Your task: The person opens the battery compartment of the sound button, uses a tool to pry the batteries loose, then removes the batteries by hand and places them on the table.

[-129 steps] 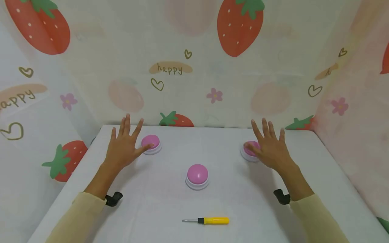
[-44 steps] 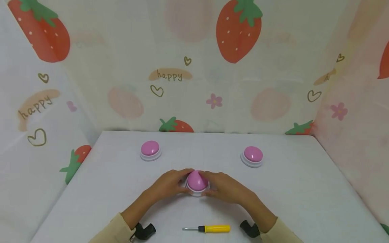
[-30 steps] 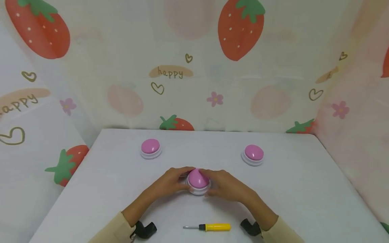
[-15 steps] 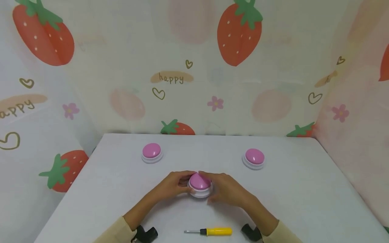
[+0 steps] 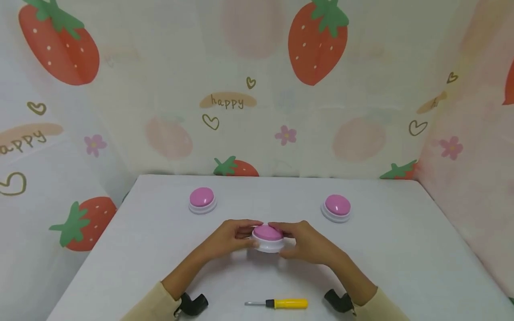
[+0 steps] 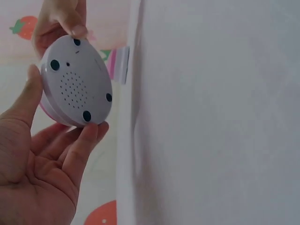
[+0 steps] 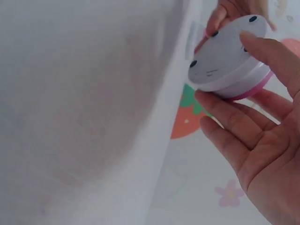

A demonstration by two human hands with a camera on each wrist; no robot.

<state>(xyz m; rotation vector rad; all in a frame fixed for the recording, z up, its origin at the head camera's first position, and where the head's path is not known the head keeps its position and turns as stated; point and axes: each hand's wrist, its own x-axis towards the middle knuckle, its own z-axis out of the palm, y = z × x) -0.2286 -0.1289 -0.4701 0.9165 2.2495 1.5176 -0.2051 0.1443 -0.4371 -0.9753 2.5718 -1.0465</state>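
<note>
Both hands hold a pink-domed push button (image 5: 268, 244) with a round white base, lifted off the white table. The left hand (image 5: 225, 240) grips its left side, thumb at the near edge of the base and fingers behind. Opposite it, the right hand (image 5: 311, 244) grips the right side, index finger over the dome and thumb low by the base. Seen from the left wrist, the button's underside (image 6: 82, 86) has a patch of small holes and several dark round feet. From the right wrist, the thumb lies against the base (image 7: 225, 56), with fingers along its rim.
Two matching pink buttons stand toward the back, a left one (image 5: 202, 200) and a right one (image 5: 336, 208). A flat-blade screwdriver (image 5: 287, 304) with a yellow handle lies near the front. Strawberry-printed cloth (image 5: 361, 89) walls the table (image 5: 401, 249) behind and at both sides.
From apart and spread above the table, the hands came together at the middle button and took hold of it. Since half a second ago it has risen and tipped, showing more of its base's front.
</note>
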